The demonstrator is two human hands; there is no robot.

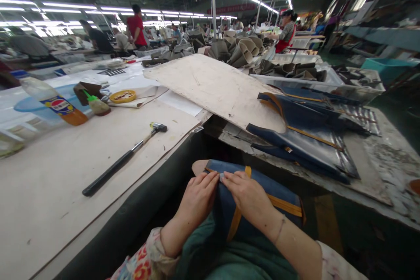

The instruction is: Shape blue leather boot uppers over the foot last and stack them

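A dark blue piece with mustard-yellow strips [269, 183] lies across the lap, over green cloth. My left hand [201, 190] is closed at its upper left edge, fingers pressed together on the blue material. Close beside it, my right hand [244, 192] has its fingertips bent onto the same edge, nearly touching the left fingertips. A small pale bit shows between the fingertips; what it is cannot be made out. Beyond the left hand a beige rounded tip [199, 167] sticks out from the blue piece.
A hammer [123, 166] lies on the left table [59, 175], near a bottle [62, 107], a green-tipped glue bottle [97, 106] and a yellow dish [122, 96]. More blue pieces [308, 127] lie on the right table. People work farther back.
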